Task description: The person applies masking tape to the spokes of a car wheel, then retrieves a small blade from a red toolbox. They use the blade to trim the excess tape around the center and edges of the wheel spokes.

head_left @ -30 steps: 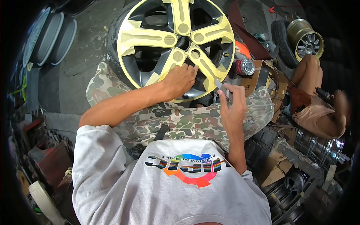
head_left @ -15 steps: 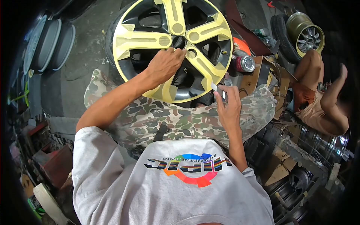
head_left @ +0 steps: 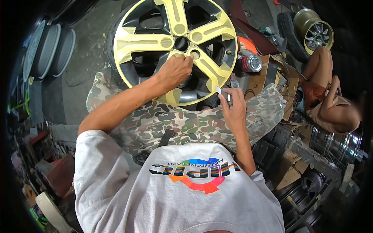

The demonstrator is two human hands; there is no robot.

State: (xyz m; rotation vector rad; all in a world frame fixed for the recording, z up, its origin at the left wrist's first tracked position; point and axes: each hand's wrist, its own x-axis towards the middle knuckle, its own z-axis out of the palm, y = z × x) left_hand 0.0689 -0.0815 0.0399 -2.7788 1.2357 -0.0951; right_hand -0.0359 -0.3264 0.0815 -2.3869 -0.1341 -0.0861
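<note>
A dark wheel rim [head_left: 155, 9] lies before my knees, its spokes and outer edge covered in yellow masking tape [head_left: 145, 42]. My left hand [head_left: 175, 72] reaches over the rim; its fingers are closed on the tape at the inner end of the lower spokes, beside the centre hole. The fingertips hide exactly what they pinch. By the lower right edge of the rim, my right hand [head_left: 236, 108] holds a small flat cutter [head_left: 219, 90] with a pale blade between thumb and fingers. Its tip points up toward the taped edge.
Right of the rim stand a red-labelled can [head_left: 251, 63] and a cardboard box [head_left: 261, 73]. A gold rim [head_left: 316, 31] leans by a tyre farther right, near a seated person [head_left: 322, 93]. Several rims [head_left: 64, 50] stand at left; a pale roll [head_left: 52, 206] lies lower left.
My left hand has shifted slightly down from the centre hole, uncovering more of it. My right hand keeps its grip on the cutter. The person at right has lowered an arm.
</note>
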